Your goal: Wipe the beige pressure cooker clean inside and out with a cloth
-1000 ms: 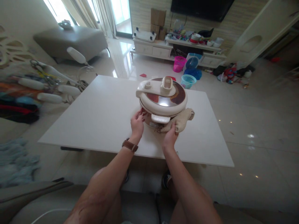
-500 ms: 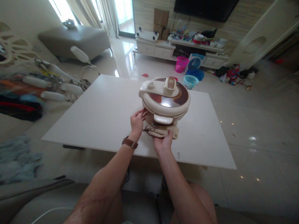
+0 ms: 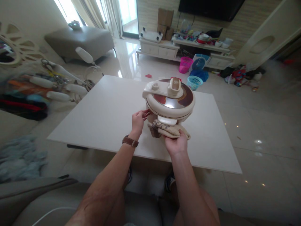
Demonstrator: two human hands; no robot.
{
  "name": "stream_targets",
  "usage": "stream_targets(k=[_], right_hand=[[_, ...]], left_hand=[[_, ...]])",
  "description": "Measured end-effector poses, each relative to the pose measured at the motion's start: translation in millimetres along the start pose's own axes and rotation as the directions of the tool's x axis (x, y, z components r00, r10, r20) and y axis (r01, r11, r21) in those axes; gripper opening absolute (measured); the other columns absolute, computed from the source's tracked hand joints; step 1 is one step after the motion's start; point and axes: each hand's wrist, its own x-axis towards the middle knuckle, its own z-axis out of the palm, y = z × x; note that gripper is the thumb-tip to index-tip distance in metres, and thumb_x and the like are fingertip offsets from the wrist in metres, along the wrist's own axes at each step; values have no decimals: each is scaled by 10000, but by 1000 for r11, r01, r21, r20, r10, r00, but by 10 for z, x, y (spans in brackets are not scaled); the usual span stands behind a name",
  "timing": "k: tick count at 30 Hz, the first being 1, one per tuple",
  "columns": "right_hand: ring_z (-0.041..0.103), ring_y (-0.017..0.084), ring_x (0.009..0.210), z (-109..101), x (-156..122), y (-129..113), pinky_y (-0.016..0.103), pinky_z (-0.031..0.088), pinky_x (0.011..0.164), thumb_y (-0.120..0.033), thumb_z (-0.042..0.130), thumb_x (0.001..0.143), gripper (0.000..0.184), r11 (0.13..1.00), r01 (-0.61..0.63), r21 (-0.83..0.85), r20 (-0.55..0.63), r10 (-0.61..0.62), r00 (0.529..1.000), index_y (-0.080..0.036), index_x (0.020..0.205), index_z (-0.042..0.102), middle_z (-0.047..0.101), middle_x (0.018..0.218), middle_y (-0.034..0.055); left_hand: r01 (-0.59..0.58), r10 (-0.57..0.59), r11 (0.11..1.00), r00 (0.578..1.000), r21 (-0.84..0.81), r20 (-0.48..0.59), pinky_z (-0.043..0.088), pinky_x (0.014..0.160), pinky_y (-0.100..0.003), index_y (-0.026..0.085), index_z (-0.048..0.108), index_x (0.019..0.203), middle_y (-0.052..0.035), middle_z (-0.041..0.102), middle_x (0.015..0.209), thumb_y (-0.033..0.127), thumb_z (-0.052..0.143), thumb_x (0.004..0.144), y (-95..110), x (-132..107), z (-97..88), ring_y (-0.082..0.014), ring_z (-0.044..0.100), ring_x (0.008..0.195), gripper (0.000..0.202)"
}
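The cloth [image 3: 172,129] has shifted toward the table's [image 3: 103,114] right edge, right hand [image 3: 178,145] pinching it, left hand [image 3: 138,123] spread, probably to steady the pressure cooker [image 3: 169,108].

- The cloth [image 3: 174,130], which a second ago stuck out to the right of the front handle [image 3: 167,121] of the pot [image 3: 170,110], now lies just below that handle, its dark patterned end hanging at the left.
- The right hand [image 3: 176,144] has turned more palm-up; half a second ago it was further left.
- The left hand [image 3: 137,122] has drawn slightly leftward from the pot.
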Motion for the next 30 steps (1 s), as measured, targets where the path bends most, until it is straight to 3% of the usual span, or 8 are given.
stream_targets(k=[5, 10, 12, 16, 21, 24, 27, 30], right_hand=[[661, 226, 1197, -121, 69, -106, 560, 513, 1079, -322, 430, 972, 415, 991, 135, -9, 39, -135, 990, -199, 1344, 567, 704, 1291, 94], [692, 186, 1146, -174, 179, -188, 433, 525, 1090, -312, 454, 943, 421, 951, 299, -79, -48, -304, 952, -159, 1310, 592, 710, 1275, 84], [699, 181, 1135, -171, 218, -180, 400, 531, 1082, -320, 494, 919, 441, 904, 410, -125, -50, -418, 907, -157, 1317, 593, 706, 1282, 78], [675, 211, 1192, -236, 294, -60, 392, 520, 1087, -386, 648, 829, 533, 723, 616, -312, 11, -645, 764, -150, 1306, 616, 695, 1305, 89], [637, 265, 1255, -389, 483, -2, 430, 469, 1118, -534, 675, 803, 589, 453, 717, -529, 213, -748, 629, -113, 1215, 679, 695, 1305, 147], [660, 277, 1208, -372, 612, -59, 440, 483, 1090, -560, 663, 800, 607, 367, 740, -563, 237, -787, 570, -91, 1185, 686, 709, 1266, 170], [653, 275, 1224, -321, 632, -37, 428, 484, 1089, -570, 634, 816, 631, 356, 740, -570, 221, -801, 556, -79, 1210, 674, 699, 1279, 181], [612, 278, 1293, -339, 507, 133, 422, 452, 1128, -568, 613, 829, 669, 406, 712, -573, 184, -782, 595, -66, 1269, 647, 663, 1341, 199]], left_hand=[[-6, 6, 1000, 1000, -18, -6, 496, 846, -363, 152, 744, 871, -127, 792, 1043, 265, 512, 709, -11, -35, 24, -277, 744, 1054, 304], [-12, 12, 1000, 1000, -15, -2, 502, 847, -369, 154, 741, 899, -132, 785, 1081, 270, 512, 715, -17, -47, 26, -282, 736, 1080, 316], [-13, 14, 1000, 1000, -8, 8, 506, 850, -370, 152, 741, 910, -138, 782, 1093, 269, 508, 719, -19, -50, 19, -281, 733, 1088, 323], [-17, 17, 1000, 1000, -18, 12, 520, 855, -364, 155, 742, 935, -132, 783, 1088, 264, 507, 730, -60, -53, 28, -268, 727, 1098, 330], [-84, 85, 996, 995, 17, -49, 546, 800, -347, 176, 738, 1009, -114, 773, 1118, 278, 532, 766, -175, -84, 108, -260, 712, 1084, 334], [-133, 137, 989, 989, 68, -56, 560, 779, -338, 180, 740, 1048, -105, 771, 1117, 260, 532, 778, -219, -114, 145, -251, 710, 1057, 350], [-136, 141, 987, 989, 84, -49, 570, 775, -327, 180, 746, 1079, -97, 772, 1109, 239, 528, 783, -232, -133, 149, -237, 711, 1029, 372], [-138, 142, 987, 989, 81, -37, 577, 790, -334, 175, 753, 1121, -99, 774, 1107, 244, 533, 792, -228, -142, 141, -235, 708, 1023, 402]])
